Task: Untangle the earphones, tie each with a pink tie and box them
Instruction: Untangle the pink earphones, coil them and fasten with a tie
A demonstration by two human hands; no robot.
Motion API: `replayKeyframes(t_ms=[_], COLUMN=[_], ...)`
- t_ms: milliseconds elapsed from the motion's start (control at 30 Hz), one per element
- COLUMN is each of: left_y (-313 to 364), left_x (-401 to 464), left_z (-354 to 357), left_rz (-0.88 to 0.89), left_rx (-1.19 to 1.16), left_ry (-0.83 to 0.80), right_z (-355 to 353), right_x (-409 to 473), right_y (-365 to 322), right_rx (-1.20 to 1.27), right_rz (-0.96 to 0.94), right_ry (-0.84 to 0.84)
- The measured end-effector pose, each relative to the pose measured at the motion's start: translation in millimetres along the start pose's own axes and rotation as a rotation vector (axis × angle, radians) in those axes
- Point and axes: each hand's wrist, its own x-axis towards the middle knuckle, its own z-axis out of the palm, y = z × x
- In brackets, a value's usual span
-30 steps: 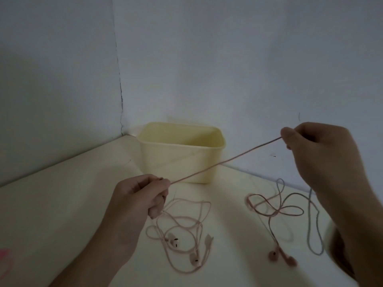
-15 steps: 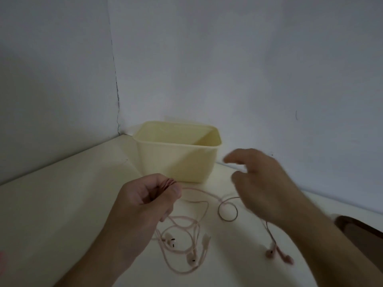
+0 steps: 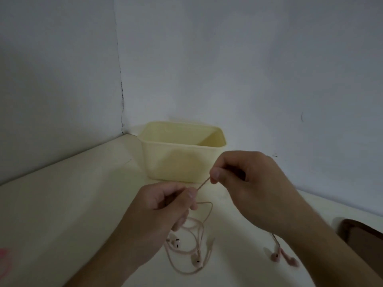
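Two hands pinched one pink earphone cord taut between them, in front of one yellow box.

The left hand (image 3: 165, 206) had its fingers curled, nipping the cord (image 3: 202, 184) between thumb and forefinger; the right hand (image 3: 246, 183) pinched the same cord just beside it, a short straight stretch running between the two. Two sets of earphones showed on the table (image 3: 62, 204): one set (image 3: 192, 245) lay in loose loops under the left hand, with two earbuds visible, and the other set's two earbuds (image 3: 284, 258) lay under the right wrist, its cord mostly hidden by the arm. One box (image 3: 182, 162) stood open beyond the hands, near the corner of the walls. One pink thing (image 3: 5, 262), blurred, lay at the left edge. One dark brown object (image 3: 364, 241) sat at the right edge.
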Motion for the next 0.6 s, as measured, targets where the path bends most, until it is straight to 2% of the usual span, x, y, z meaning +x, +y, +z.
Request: replayKeyframes(t_ms=[133,267,333,467,533,600], left_y=[1.5,2.6,2.8,3.7,1.3,-1.6], left_x=[-2.2,0.9,2.1,5.0,8.3,10.0], left_z=[-2.3,-7.2,-7.8,-7.5,-7.3,-5.7], left_rz=[-0.071,-0.011,0.044,0.048,0.072,0.063], left_rx=[-0.292,-0.578,-0.66,-0.756,-0.716,-0.568], left_ry=[-0.22,-0.273,-0.237,-0.051,0.01,0.092], right_z=[14.4,33.9,44.1,54.7,55.9,53.3], right_x=[0.7,-2.1,-4.6,-9.4,-11.6,-12.3], right_y=[4.7,10.3,8.3,3.4,1.5,-2.3], right_rx=[0.069,-0.015,-0.042,-0.09,-0.126,-0.143], right_rz=[-0.038,-0.035,-0.039,-0.037,-0.06,-0.08], right_ry=[0.062,0.015,-0.057,-0.206,-0.257,-0.283])
